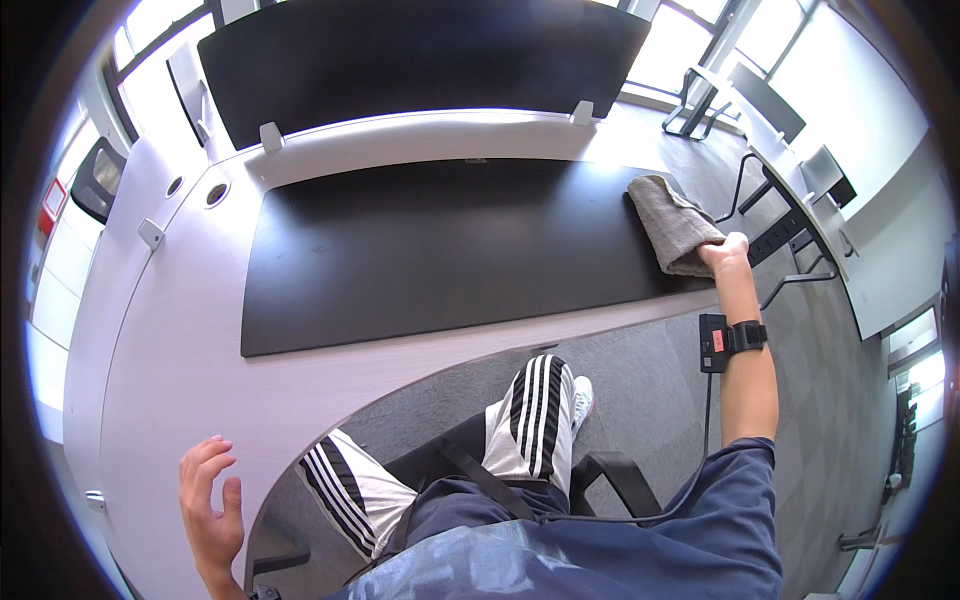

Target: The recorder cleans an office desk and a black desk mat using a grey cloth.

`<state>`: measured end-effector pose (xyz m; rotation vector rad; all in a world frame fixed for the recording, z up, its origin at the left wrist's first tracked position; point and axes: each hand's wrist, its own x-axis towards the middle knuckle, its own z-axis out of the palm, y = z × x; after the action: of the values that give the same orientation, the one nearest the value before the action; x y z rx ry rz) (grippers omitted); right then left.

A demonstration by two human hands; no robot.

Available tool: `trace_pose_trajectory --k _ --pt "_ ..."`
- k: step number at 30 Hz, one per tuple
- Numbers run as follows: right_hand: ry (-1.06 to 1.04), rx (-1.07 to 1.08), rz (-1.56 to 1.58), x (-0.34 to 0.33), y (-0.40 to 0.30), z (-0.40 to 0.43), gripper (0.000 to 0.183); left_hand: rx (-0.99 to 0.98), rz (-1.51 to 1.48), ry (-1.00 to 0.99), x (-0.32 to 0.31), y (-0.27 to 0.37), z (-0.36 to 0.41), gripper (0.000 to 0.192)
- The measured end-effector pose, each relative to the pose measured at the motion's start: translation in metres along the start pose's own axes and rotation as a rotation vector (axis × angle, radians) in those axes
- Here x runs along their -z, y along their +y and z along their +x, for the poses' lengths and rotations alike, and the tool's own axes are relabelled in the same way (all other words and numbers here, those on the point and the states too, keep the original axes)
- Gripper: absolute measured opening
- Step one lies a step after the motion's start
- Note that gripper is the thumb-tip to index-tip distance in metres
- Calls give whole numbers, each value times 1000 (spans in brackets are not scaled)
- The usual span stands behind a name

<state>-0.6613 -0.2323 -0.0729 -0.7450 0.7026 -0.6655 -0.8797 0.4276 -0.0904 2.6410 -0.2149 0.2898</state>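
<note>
My right hand (726,253) grips the near edge of a folded grey-brown cloth (671,225). The cloth lies over the right end of a black rectangular panel or mat (450,247) on the white desk (322,390). My left hand (212,495) is held at the lower left, over or beside the desk's curved part, with its fingers apart and nothing in it. A small black device (714,343) with a cable is strapped to my right forearm.
A dark divider screen (420,67) stands on white clamps along the desk's far edge. Two cable holes are at the left, one being a round grommet (217,195). More desks with black metal legs (799,277) stand at the right. Below me is a chair armrest (615,480).
</note>
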Motion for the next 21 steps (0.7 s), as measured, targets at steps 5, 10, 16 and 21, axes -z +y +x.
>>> trace_pose_trajectory --k 5,10,16,21 --pt "-22 -17 -35 -1 1 15 49 -26 -7 -4 -2 3 3 11" --pt "-190 -151 -83 -2 -4 50 43 -33 -27 3 -4 3 4 11" --pt "-80 -31 -93 31 -5 66 42 -9 -31 14 -1 -4 0 11" --pt "8 85 -117 50 -19 71 34 14 2 46 -2 -9 -3 11"
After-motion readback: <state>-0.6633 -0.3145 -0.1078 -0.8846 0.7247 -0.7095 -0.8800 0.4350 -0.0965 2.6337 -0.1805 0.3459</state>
